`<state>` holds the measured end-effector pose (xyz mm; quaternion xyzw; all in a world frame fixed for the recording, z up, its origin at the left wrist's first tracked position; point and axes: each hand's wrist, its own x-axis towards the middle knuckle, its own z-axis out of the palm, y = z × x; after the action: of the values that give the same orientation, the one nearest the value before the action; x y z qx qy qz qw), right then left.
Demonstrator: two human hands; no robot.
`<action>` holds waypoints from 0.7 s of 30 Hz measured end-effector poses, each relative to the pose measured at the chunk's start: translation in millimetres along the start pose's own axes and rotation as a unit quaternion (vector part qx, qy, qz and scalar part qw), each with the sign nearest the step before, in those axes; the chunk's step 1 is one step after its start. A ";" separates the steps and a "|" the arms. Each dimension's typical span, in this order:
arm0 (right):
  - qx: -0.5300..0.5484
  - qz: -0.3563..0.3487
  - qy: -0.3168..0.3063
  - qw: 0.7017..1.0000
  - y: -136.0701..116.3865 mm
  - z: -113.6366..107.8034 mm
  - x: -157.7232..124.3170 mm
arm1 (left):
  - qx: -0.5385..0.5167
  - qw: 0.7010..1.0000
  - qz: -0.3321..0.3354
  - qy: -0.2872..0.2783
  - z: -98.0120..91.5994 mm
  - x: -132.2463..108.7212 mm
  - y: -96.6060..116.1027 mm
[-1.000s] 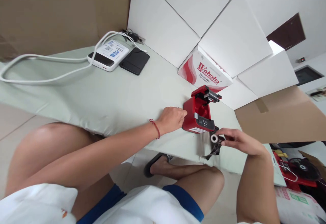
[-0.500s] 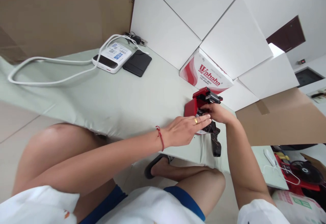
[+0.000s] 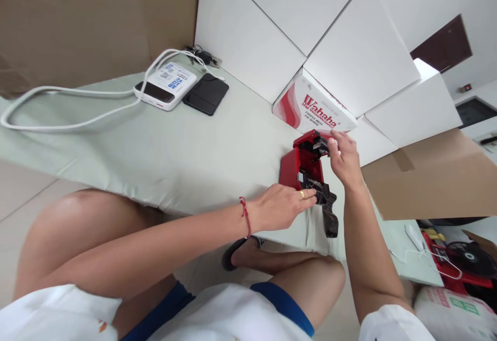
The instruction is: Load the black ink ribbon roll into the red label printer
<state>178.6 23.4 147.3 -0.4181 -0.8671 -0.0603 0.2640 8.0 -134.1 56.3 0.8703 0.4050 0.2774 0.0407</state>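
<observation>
A red box-shaped device [image 3: 290, 169] with black inner parts stands on the covered tabletop, its interior showing. Its hinged red-and-black lid [image 3: 310, 138] is raised at the far side. My right hand [image 3: 345, 157] pinches the lid's right end between thumb and fingers. Stretched nearly straight, the fingers of my left hand [image 3: 285, 205] lie against the near side, over the black front part [image 3: 316, 188]; the thumb is hidden. From that side a curved black piece [image 3: 330, 219] sticks out toward me. I cannot tell what kind of device it is.
Behind the device stands a Wahaha water carton [image 3: 310, 105] against white panels. A white power bank [image 3: 166, 85] with a looped cable, a black flat case [image 3: 206, 94] and keys [image 3: 204, 55] lie at the far left. Brown cardboard [image 3: 430, 175] rises at right.
My right hand has come out of the device's inside and moved up to the raised lid. My left hand has slid slightly toward me, exposing more of the red interior.
</observation>
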 end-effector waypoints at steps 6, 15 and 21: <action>0.071 0.059 -0.065 0.994 -8.1 -11.6 -35.8 | 0.003 1.000 0.001 0.000 1.6 -1.8 -0.1; 0.102 0.021 -0.028 0.994 -14.4 5.7 -96.5 | -0.019 0.994 -0.018 0.110 5.5 2.0 -17.0; 0.138 0.032 0.008 0.990 -11.5 17.0 -107.2 | -0.051 0.991 -0.096 0.077 8.0 3.1 -40.2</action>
<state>217.8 -52.8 79.6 -0.4047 -0.8512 0.0654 0.3278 -13.7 -103.7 39.1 0.8003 0.4736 0.3588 0.0803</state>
